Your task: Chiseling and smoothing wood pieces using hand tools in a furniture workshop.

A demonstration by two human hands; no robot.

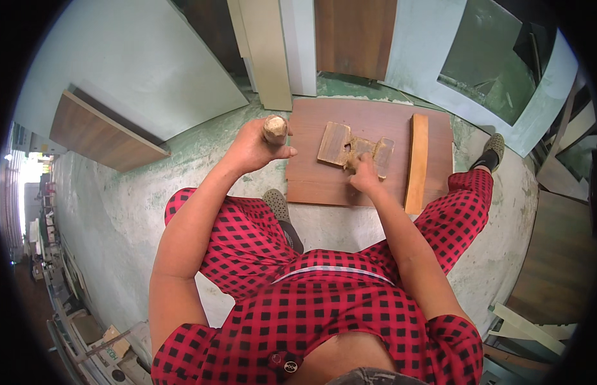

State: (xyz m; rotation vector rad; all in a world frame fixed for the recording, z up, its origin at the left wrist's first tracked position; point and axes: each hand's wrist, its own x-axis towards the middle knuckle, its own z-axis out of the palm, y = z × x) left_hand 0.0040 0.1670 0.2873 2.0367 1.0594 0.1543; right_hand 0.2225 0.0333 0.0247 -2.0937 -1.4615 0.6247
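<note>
My left hand (253, 146) is wrapped round a thick wooden stick (275, 129), seen end-on, raised at the left edge of a brown board (311, 186). Its far end is hidden. On the board lies a notched wooden piece (335, 142), wide at both ends and narrower in the middle, with light brown shavings or dust about its cut part. My right hand (364, 174) is down on that middle part, its fingers curled and slightly blurred. Whatever they may hold is hidden.
A narrow, light wooden strip (416, 163) lies across the board's right side. Large pale panels (151, 70) and a brown panel (99, 131) lean at the back left. At the back right stands a panel with a cut-out (407, 58). My feet flank the board; scrap wood (529, 330) lies lower right.
</note>
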